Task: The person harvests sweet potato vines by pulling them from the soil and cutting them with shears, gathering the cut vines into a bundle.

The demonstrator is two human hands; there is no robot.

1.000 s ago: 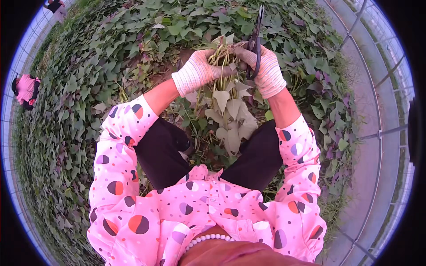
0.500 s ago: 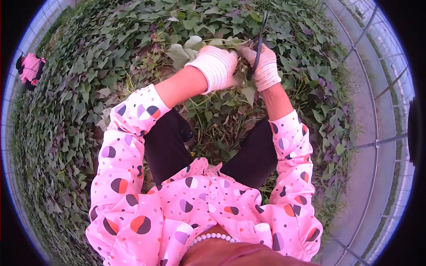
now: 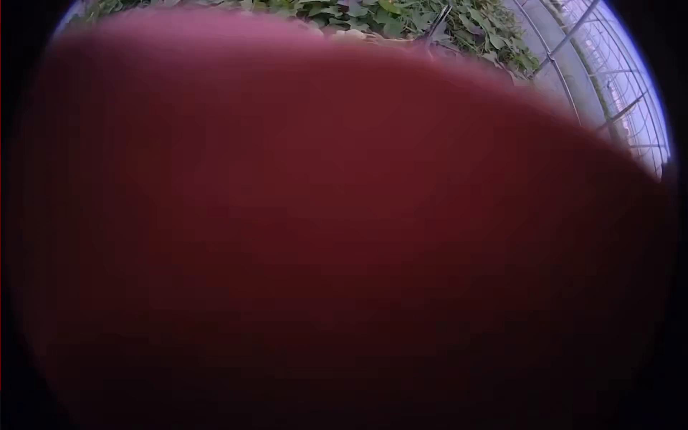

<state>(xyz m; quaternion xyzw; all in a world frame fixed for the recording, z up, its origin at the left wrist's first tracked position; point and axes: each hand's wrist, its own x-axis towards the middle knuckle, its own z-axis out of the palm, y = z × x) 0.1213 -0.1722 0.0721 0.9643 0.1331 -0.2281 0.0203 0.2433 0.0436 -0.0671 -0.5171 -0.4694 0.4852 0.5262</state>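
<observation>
A broad, dark red blur (image 3: 344, 215) blocks nearly everything I can see, and what room lies behind it I can't tell. Above its upper rim, the leafy bed (image 3: 390, 18) is crowded, with the dark scissors (image 3: 439, 21) jutting up across the leaves. Past the bed's right edge, metal pipes (image 3: 550, 57) cross the way, leaving open gaps between them.

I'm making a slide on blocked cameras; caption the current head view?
A red blur hides most of the view, with leaves, a dark tool and metal bars visible above.
</observation>
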